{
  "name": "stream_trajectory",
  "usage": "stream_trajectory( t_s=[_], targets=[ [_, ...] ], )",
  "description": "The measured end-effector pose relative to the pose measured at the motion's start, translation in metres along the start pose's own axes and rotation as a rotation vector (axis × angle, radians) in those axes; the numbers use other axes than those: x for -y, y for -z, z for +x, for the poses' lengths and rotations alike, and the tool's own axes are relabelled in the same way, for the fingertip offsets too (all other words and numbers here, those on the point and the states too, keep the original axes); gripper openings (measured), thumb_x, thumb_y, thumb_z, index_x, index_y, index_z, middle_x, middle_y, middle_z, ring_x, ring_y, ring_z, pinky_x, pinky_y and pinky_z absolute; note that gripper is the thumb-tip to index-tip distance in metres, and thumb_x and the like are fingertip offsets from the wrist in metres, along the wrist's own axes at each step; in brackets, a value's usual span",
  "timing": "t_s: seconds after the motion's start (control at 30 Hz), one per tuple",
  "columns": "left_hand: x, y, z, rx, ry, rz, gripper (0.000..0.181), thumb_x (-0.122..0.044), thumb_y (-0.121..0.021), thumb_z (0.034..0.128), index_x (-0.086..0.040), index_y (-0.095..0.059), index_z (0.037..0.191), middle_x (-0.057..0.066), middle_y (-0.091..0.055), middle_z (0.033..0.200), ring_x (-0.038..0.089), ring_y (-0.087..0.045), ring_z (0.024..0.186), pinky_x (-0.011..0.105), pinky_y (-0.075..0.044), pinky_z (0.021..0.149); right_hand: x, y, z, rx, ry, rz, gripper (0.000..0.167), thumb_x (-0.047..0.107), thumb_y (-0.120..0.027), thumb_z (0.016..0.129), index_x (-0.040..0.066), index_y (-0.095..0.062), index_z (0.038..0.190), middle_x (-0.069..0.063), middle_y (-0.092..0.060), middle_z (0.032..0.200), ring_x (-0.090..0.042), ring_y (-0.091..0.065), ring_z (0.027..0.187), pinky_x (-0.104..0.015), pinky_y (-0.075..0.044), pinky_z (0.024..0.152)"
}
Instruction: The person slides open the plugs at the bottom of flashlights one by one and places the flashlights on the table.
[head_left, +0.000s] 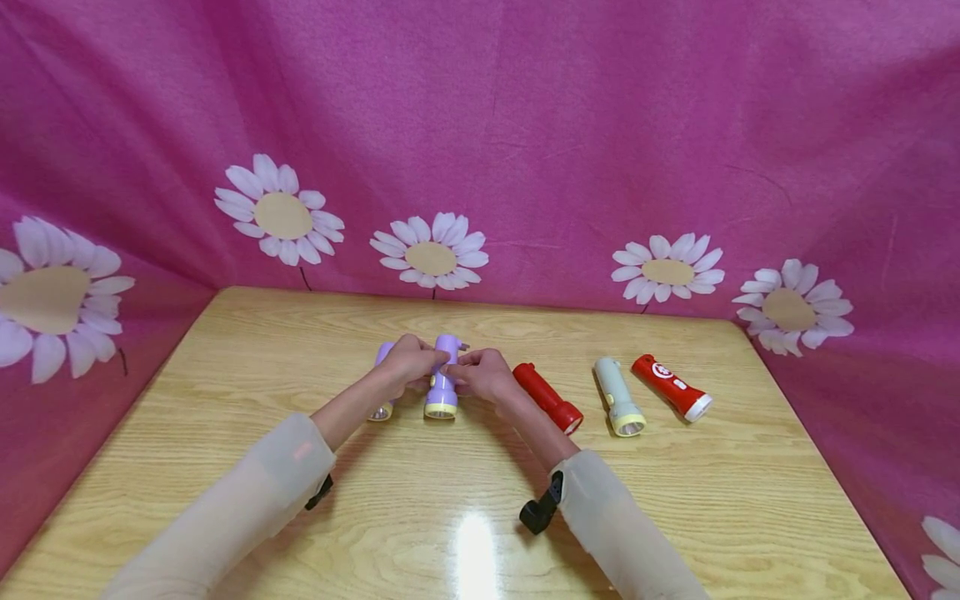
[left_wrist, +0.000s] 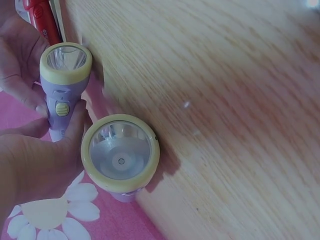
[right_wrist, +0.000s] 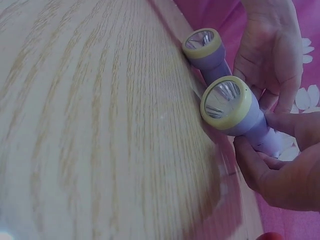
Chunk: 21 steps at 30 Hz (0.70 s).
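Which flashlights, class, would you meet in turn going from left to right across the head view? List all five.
Partly hidden purple flashlight → held purple flashlight → plain red flashlight → pale grey-green flashlight → red flashlight with a white emblem.

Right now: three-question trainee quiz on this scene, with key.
1. What do the left hand and right hand both hold?
2. True or false: the grey torch lies between the plain red torch and the logo torch.
3. In the head view, the left hand partly hides another torch. Its colour: A red; B white; C purple.

Key: 1. A purple torch. 2. True. 3. C.
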<state>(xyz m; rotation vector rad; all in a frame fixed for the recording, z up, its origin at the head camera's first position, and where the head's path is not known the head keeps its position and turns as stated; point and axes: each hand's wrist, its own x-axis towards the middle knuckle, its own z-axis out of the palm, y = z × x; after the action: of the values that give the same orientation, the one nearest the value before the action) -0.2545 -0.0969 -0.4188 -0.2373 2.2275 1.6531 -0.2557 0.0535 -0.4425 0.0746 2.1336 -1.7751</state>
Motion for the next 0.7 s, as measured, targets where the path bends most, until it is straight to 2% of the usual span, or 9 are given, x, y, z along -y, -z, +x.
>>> stream_trajectory(
  t_s=[0.17,0.37,0.53,0.7],
  targets=[
    [0.0001,-0.0008,-0.0005,-0.009,-0.007,0.023,0.028,-0.012,-0.062,0.0973,0.012,-0.061,0.112,0.019,-0.061,0.112,0.032,-0.066,0.101,0.038,-0.059,0.082,-0.0011,-0.0009,0.0011,-0.012,-0.011,0.007,0.030,0.004,-0.069,0.092,-0.013,-0.061,0.115,-0.021,-0.065,0.109,-0.028,-0.069,0.096,-0.034,-0.059,0.082],
    [0.0008,-0.0006,0.0009,-0.016,-0.013,0.048,0.028,-0.013,-0.061,0.0985,0.012,-0.062,0.112,0.019,-0.061,0.111,0.029,-0.066,0.100,0.037,-0.059,0.083,-0.0024,-0.0015,0.0038,-0.019,-0.004,-0.047,0.026,0.007,-0.071,0.093,-0.011,-0.065,0.110,-0.019,-0.065,0.109,-0.024,-0.069,0.093,-0.032,-0.059,0.081],
    [0.0030,-0.0013,0.0049,-0.033,-0.021,0.087,0.029,-0.013,-0.062,0.0982,0.012,-0.062,0.112,0.016,-0.060,0.107,0.024,-0.064,0.093,0.035,-0.059,0.080,-0.0025,-0.0016,0.0048,-0.033,-0.011,-0.086,0.023,0.009,-0.072,0.093,-0.009,-0.067,0.106,-0.015,-0.065,0.108,-0.022,-0.068,0.091,-0.031,-0.059,0.080],
    [0.0044,-0.0023,0.0061,-0.051,-0.030,0.128,0.024,-0.014,-0.062,0.0979,0.009,-0.062,0.105,0.011,-0.058,0.096,0.020,-0.062,0.085,0.032,-0.059,0.075,-0.0028,-0.0017,0.0053,-0.041,-0.016,-0.101,0.024,0.010,-0.072,0.093,-0.009,-0.065,0.107,-0.016,-0.065,0.107,-0.022,-0.069,0.091,-0.030,-0.059,0.079]
  ],
)
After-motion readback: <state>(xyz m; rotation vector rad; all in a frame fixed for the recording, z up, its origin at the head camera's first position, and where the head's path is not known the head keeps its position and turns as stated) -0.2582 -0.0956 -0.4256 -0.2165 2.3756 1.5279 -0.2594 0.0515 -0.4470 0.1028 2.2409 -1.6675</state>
